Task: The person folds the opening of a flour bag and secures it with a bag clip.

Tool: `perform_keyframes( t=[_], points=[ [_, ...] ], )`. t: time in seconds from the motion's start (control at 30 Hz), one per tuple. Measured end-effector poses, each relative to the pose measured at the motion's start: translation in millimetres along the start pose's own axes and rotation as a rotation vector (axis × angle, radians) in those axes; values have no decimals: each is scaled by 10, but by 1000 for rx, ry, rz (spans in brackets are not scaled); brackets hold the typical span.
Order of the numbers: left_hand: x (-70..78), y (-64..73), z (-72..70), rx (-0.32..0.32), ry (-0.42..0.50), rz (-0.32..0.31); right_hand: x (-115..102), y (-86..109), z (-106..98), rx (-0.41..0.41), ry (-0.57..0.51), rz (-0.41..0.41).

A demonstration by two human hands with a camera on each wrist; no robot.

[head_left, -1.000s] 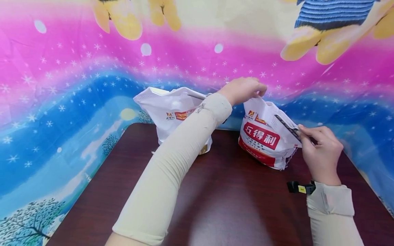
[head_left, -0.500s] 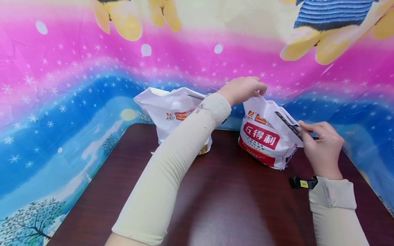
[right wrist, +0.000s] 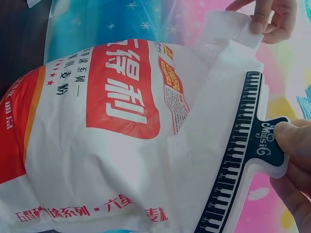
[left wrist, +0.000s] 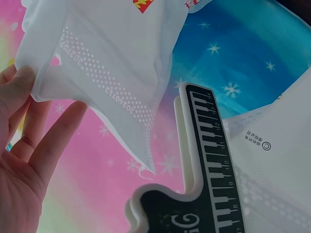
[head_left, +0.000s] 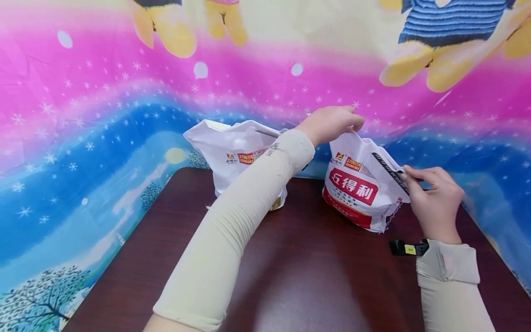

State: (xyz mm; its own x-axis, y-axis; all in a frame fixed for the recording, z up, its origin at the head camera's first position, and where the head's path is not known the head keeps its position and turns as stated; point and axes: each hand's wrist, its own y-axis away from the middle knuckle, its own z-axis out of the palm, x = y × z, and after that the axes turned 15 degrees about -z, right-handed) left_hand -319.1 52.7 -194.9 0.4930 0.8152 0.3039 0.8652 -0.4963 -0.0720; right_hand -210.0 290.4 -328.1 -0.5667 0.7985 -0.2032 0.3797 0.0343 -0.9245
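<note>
A white flour bag (head_left: 352, 180) with red panels stands at the right, its top folded over. My left hand (head_left: 332, 123) pinches the upper left corner of this bag, thumb against fingers, as the left wrist view shows. With thumb and fingers, my right hand (head_left: 437, 200) grips the handle of a black-and-white bag clip (right wrist: 238, 150) printed with piano keys. The clip lies along the folded upper right edge of the bag. From these frames I cannot tell how firmly it bites.
Behind my left forearm stands a second white flour bag (head_left: 232, 157), partly hidden. A similar piano-key clip (left wrist: 214, 160) sits at its top. Both bags rest on a dark brown table (head_left: 298, 276), before a patterned cloth backdrop (head_left: 257, 69).
My right hand and the clip handle have shifted slightly up and to the right. My left hand keeps its hold on the bag's corner. The whole view has tilted a little.
</note>
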Motion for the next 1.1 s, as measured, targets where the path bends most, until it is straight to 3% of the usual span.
perform_keyframes(
  t=[0.13, 0.33, 0.4, 0.57, 0.7, 0.8, 0.93, 1.1],
  points=[
    [13, -13, 6, -21, 69, -41, 21, 3, 32, 1, -5, -11],
    [-2, -10, 9, 24, -85, 27, 19, 13, 92, 2, -22, 11],
    [-4, -10, 12, 22, -92, 25, 16, 21, 107, -8, -23, 22],
    [0, -16, 24, -19, 32, -47, 13, 26, 125, -30, -17, 35],
    [3, -3, 25, -16, 31, -47, 6, 14, 141, -43, -16, 43],
    [8, 6, 22, 4, -44, -7, 15, 7, 160, -39, -14, 40],
    [11, 3, 24, 12, -68, 8, 33, -1, 176, -34, -5, 35],
    [2, 3, 42, -17, 50, -63, 39, -4, 184, -45, -2, 40]
  ],
)
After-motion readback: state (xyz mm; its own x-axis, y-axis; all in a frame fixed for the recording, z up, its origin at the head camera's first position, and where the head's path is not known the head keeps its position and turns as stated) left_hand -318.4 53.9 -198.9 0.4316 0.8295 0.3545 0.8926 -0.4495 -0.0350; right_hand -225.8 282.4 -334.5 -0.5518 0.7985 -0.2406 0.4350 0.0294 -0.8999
